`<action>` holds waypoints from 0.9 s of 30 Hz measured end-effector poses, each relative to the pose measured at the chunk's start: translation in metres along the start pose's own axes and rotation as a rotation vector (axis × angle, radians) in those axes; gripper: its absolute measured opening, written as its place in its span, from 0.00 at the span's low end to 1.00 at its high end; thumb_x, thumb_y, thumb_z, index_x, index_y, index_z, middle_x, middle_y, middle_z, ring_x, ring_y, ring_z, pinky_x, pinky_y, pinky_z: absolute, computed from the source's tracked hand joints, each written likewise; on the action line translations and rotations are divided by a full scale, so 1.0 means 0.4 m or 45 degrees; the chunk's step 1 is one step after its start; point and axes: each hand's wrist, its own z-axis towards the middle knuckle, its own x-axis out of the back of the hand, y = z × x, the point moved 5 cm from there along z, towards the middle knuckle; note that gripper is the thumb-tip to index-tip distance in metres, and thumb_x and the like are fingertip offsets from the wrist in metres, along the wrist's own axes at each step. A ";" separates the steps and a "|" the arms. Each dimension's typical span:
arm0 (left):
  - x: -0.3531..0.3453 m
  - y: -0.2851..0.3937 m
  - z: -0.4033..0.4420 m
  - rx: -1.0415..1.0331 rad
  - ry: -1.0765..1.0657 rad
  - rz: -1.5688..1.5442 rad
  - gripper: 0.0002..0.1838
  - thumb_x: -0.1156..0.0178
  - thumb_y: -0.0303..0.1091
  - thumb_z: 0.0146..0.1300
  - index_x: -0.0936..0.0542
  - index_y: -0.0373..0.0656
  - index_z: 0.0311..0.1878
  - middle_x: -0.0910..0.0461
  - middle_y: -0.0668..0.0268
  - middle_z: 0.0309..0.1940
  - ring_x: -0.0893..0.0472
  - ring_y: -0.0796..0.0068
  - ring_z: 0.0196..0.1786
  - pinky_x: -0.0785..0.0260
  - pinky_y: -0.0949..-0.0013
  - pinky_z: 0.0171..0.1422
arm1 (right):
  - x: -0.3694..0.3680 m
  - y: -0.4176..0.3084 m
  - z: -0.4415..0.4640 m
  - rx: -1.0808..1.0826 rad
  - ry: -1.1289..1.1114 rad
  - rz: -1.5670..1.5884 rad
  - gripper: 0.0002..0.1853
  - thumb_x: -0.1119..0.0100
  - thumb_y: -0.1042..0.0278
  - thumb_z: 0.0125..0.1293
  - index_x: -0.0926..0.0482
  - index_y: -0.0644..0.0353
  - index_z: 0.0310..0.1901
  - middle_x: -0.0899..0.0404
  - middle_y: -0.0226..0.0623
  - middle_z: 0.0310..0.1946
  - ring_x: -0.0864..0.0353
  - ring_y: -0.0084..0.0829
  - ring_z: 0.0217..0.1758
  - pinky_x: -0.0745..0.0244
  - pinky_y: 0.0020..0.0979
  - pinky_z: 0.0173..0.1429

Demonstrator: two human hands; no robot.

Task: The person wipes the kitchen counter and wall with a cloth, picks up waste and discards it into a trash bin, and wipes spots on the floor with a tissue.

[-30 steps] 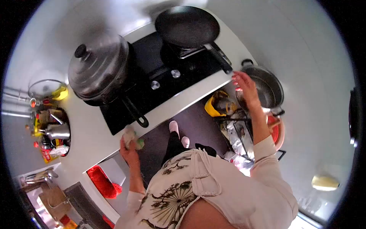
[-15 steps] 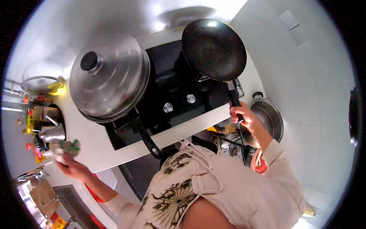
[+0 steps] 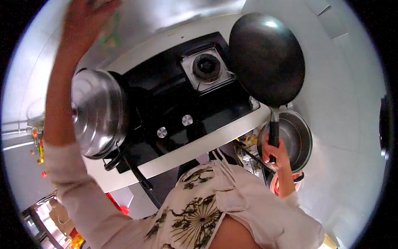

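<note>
Head view: right hand clamped round one pan; two knobs; left hand, grip unclear.

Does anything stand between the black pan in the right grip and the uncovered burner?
Nothing visible does: the right grip is closed on the handle of the black pan, held right of the burner with no object showing between.
</note>
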 end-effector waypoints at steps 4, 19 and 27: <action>-0.360 -0.185 0.223 -0.259 -0.434 0.865 0.17 0.40 0.28 0.50 0.22 0.41 0.47 0.21 0.53 0.43 0.21 0.57 0.45 0.31 0.61 0.51 | 0.094 -0.001 -0.055 0.019 0.188 -0.214 0.16 0.40 0.76 0.47 0.32 0.63 0.38 0.30 0.34 0.16 0.31 0.25 0.13 0.36 0.27 0.17; -0.898 -0.538 0.104 0.120 -0.668 0.687 0.16 0.45 0.42 0.59 0.25 0.47 0.49 0.25 0.61 0.51 0.26 0.56 0.54 0.32 0.53 0.55 | 0.175 -0.005 -0.061 -0.137 0.147 -0.091 0.18 0.37 0.78 0.43 0.33 0.64 0.37 0.29 0.35 0.16 0.29 0.27 0.14 0.33 0.27 0.18; -0.997 -0.638 0.111 0.419 -0.513 0.593 0.11 0.45 0.36 0.57 0.20 0.41 0.38 0.21 0.55 0.43 0.23 0.57 0.50 0.30 0.55 0.53 | 0.093 -0.032 -0.056 -0.127 0.274 -0.058 0.18 0.44 0.85 0.42 0.35 0.65 0.37 0.30 0.38 0.14 0.31 0.28 0.12 0.35 0.28 0.16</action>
